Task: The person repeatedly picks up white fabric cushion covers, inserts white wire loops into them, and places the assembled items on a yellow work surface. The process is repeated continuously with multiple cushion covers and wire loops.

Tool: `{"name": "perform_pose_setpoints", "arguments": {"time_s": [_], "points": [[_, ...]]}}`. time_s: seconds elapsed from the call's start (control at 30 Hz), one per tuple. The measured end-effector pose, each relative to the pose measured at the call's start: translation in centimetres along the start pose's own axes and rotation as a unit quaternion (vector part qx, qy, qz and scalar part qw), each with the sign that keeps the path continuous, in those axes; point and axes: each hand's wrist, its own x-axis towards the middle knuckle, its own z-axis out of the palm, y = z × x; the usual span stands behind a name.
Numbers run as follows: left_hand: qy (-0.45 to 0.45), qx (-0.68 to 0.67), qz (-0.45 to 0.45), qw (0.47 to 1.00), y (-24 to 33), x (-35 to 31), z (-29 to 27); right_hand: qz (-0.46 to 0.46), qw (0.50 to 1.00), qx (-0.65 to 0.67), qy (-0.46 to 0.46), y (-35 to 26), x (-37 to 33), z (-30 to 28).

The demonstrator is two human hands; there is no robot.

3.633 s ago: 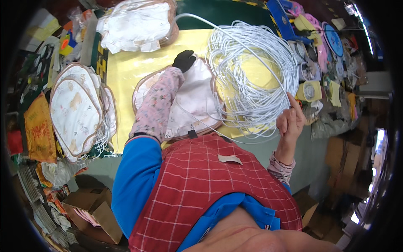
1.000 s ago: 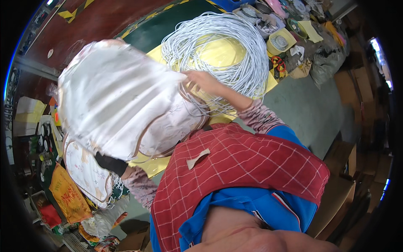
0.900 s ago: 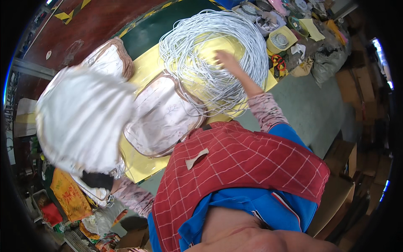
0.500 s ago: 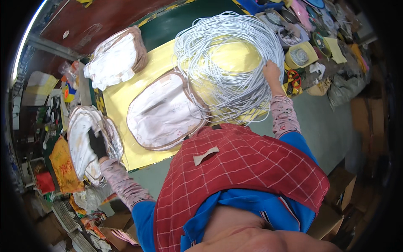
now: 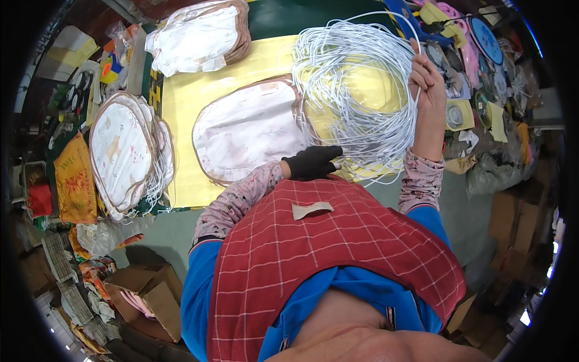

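Observation:
A big loose coil of white cords (image 5: 362, 130) lies on the yellow sheet. Raised at its right side, my right hand (image 5: 427, 81) has its fingers closed round a white cord (image 5: 393, 14), which arches up over the coil's far edge. My left hand (image 5: 312, 163), in a black glove with bare fingertips, is at the coil's near edge. Its fingers are pressed together, pointing right; whatever they hold is hidden. Left of the coil is a stack of oval white fabric pieces with brown edging (image 5: 250, 133).
A second stack of fabric pieces (image 5: 196, 39) lies at the far left. Another stack (image 5: 122, 154), with white cords hanging from it, sits at the table's left edge. Bins and clutter crowd the right, near a blue round hoop (image 5: 486, 40). A cardboard box (image 5: 146, 295) stands lower left.
My left hand has left the stack at the left edge and come across to the coil's near side. My right hand has lifted a cord up from the coil.

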Motion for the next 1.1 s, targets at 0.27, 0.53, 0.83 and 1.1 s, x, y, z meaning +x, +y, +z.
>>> {"name": "perform_pose_setpoints", "arguments": {"time_s": [0.27, 0.53, 0.83, 1.1], "points": [[-0.027, -0.477, 0.005, 0.878, 2.2, -1.4, -2.6, 0.059, 0.986, 0.111, -0.113, 3.2, 2.5, 8.0], [-0.077, -0.420, 0.082, 0.900, 5.9, -1.5, -8.5, 0.062, 0.979, 0.150, -0.124, 0.6, 5.7, 11.9], [-0.201, -0.061, -0.062, 0.976, -9.5, -4.3, -6.9, 0.001, 0.890, -0.406, 0.209, 3.2, 2.9, 2.0], [0.196, 0.358, -0.118, 0.905, -23.3, 0.6, -12.1, -0.120, 0.827, -0.536, 0.118, 8.6, -4.3, 2.1]]}}
